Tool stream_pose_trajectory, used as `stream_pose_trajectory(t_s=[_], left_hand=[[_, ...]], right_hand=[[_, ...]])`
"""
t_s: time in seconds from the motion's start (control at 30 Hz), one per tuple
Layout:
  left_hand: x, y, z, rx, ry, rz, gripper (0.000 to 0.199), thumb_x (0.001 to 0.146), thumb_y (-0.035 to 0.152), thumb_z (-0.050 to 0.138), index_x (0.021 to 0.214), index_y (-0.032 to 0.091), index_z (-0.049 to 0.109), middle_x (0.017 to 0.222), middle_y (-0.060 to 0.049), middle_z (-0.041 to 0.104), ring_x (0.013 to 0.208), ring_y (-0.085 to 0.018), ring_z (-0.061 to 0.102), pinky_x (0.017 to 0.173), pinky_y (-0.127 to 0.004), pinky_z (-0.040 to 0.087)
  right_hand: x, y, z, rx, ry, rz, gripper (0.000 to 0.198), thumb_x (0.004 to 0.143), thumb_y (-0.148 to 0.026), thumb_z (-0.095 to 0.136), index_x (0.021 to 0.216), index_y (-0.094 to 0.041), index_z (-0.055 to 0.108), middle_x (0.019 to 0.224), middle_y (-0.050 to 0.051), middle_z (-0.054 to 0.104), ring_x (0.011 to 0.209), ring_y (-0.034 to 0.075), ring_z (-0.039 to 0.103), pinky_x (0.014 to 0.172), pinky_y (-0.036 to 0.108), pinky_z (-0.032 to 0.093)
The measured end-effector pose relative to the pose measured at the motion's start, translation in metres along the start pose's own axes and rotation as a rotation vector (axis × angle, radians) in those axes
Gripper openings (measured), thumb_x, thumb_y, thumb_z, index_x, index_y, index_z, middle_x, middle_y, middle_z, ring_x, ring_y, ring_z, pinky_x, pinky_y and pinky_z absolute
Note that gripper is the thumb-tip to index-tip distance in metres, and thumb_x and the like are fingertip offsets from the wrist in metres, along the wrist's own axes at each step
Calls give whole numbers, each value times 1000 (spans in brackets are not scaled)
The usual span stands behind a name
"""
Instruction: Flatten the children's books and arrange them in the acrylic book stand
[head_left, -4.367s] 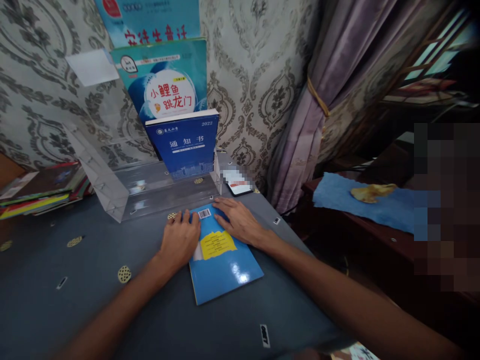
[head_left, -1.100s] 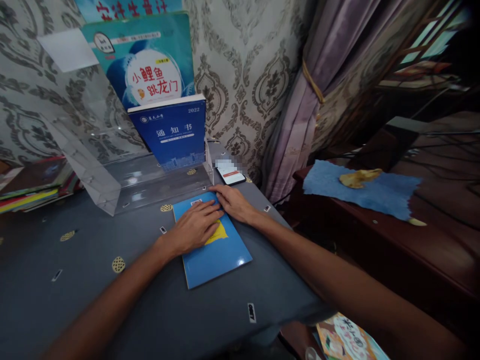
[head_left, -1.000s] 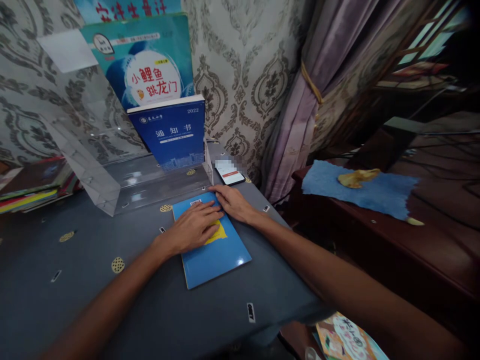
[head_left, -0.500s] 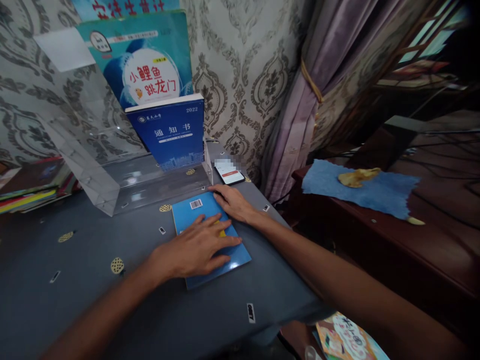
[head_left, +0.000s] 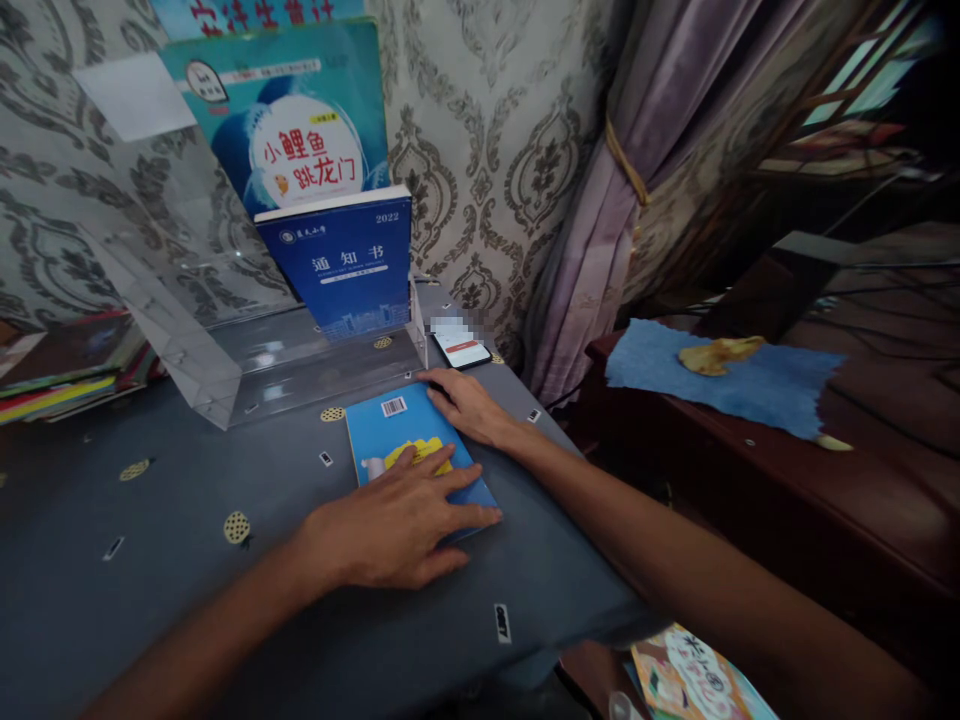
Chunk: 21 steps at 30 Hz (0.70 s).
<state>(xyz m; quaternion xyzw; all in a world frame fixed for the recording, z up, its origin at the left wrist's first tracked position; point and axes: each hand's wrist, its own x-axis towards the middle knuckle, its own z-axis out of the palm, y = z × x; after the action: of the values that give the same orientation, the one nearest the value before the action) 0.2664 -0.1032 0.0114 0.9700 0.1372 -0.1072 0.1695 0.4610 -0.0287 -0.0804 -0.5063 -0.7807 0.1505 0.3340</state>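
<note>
A thin blue book lies on the grey tablecloth, its barcode side up and a yellow patch printed mid-cover. Spread over its lower half is my left hand, palm down with the fingers apart. My right hand rests at the book's upper right edge, fingers stretched out towards the top corner. Neither hand is gripping anything. Behind the book stands a clear acrylic rack, with a dark blue booklet and a teal storybook upright in it.
A phone with its screen lit lies beyond my right hand. Stacked books sit at the far left. To the right, a blue cloth with a yellowish object on it lies on a dark red table. Below the table edge is another book.
My left hand has slid down the blue book towards me, uncovering more of the yellow patch. My right hand stays at the upper right edge.
</note>
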Motion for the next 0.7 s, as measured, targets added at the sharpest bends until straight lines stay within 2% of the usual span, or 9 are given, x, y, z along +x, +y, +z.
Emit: stream_pose_trajectory(t_s=[0.17,0.27,0.37,0.43,0.5,0.7], left_hand=[[0,-8,-4,-50,-10,8,49,96,33,60,145,31,52,161,-10,38,150,-40,28,117,-68,26],[-5,-28,-10,-127,-19,5,41,100,33,53,141,26,56,158,-8,44,149,-30,34,121,-52,30],[-18,-60,-17,-193,25,-104,39,104,36,43,138,23,58,150,-7,55,143,-23,44,118,-40,36],[-28,-83,-20,-176,78,-221,40,104,39,43,137,23,58,150,-8,55,139,-25,49,116,-41,38],[-39,-102,-22,-150,103,-271,41,104,42,41,137,24,57,151,-8,53,137,-25,51,114,-42,40],[-46,-130,-20,-181,140,-287,39,104,41,39,134,25,59,148,-6,57,134,-24,53,111,-41,42]], right_hand=[[0,2,2,-7,15,-39,37,96,-15,49,131,-17,61,127,13,69,120,27,62,104,47,48],[0,3,4,-14,15,-50,37,95,-15,49,130,-18,61,126,13,69,120,27,62,104,48,48],[0,3,4,-26,1,-52,37,95,-15,49,131,-16,60,127,14,69,120,28,61,103,48,49],[0,2,4,-36,-7,-51,37,95,-15,49,130,-16,60,127,14,69,120,28,61,103,48,49],[0,1,4,-49,-9,-54,35,95,-15,49,128,-17,61,126,13,69,119,28,61,103,48,49],[-2,-19,-2,-163,-3,-122,27,95,-16,51,117,-15,67,127,16,67,121,31,59,103,53,46]])
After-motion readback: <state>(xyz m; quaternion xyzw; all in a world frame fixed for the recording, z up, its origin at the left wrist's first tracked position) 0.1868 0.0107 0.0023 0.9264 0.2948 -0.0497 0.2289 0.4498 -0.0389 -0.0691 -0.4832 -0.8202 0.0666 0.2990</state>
